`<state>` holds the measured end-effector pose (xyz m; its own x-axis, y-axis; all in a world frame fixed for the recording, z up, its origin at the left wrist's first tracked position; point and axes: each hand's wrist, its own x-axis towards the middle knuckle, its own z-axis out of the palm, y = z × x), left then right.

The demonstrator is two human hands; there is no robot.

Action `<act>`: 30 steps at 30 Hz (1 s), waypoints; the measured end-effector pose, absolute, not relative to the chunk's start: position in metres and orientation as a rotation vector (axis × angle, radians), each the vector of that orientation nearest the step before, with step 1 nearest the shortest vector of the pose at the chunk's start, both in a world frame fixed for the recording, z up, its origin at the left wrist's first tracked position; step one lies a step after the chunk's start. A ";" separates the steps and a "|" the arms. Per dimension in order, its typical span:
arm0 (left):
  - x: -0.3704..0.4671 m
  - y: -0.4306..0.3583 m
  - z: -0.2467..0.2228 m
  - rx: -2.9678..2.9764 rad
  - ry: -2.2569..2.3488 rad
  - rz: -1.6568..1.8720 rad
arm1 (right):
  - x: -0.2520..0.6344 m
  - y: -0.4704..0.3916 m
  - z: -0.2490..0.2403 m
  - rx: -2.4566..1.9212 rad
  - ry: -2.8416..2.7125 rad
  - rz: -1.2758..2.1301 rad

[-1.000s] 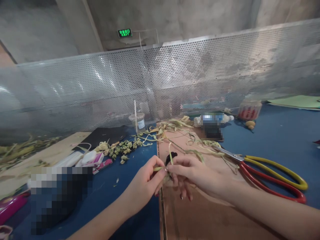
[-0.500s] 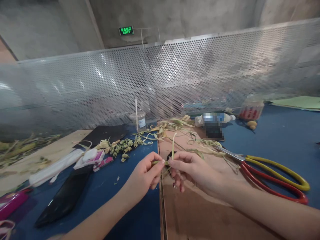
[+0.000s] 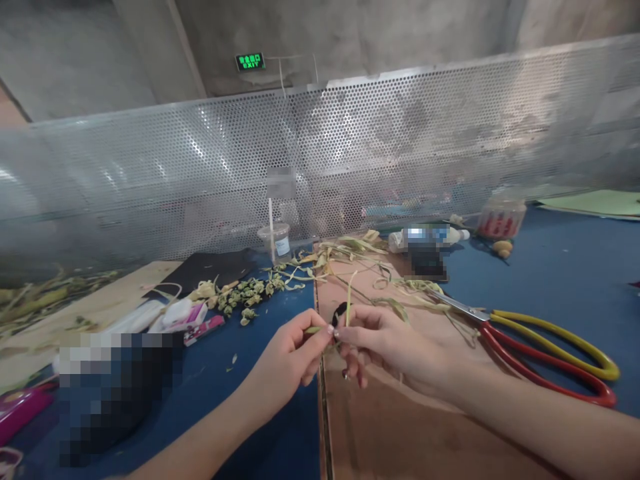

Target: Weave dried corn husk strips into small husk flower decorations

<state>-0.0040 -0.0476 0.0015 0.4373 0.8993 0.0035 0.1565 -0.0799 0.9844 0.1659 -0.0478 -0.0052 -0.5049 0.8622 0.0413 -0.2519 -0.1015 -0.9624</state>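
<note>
My left hand and my right hand meet fingertip to fingertip over the seam in the table. Both are closed in a pinch on a thin green leaf strip. One end of it stands up above my right thumb, and a green piece also shows between my left fingers. The part between the fingertips is mostly hidden. Just behind my right fingers lies a small black object, partly covered. To the right, scissors with one yellow and one red handle rest on the table.
Dried leaf strips lie along the back, with small knotted green pieces to the left. A plastic cup with a straw, a bottle and a jar stand or lie before a perforated metal screen.
The upright end of the leaf strip leans slightly further right. My fingertips have shifted a little and stay pinched together; the view has moved slightly.
</note>
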 end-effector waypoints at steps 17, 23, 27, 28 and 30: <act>-0.004 -0.046 0.005 1.271 0.921 0.802 | 0.182 -0.039 -0.001 -0.645 -1.565 1.694; -0.004 -0.046 0.004 1.299 0.882 0.768 | 0.180 -0.042 0.000 -0.706 -1.697 1.525; -0.001 -0.049 0.005 1.418 0.893 0.795 | 0.179 -0.047 0.005 -0.749 -1.692 1.495; -0.001 -0.049 0.006 1.459 0.905 0.807 | 0.179 -0.048 0.005 -0.750 -1.693 1.492; -0.001 -0.049 0.005 1.543 0.937 0.840 | 0.179 -0.050 0.005 -0.744 -1.692 1.496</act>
<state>-0.0015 -0.0492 0.0050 0.4373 0.8988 0.0311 0.1283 -0.0966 0.9870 0.1790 -0.0497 0.0051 -0.5538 0.8185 0.1531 -0.0520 0.1495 -0.9874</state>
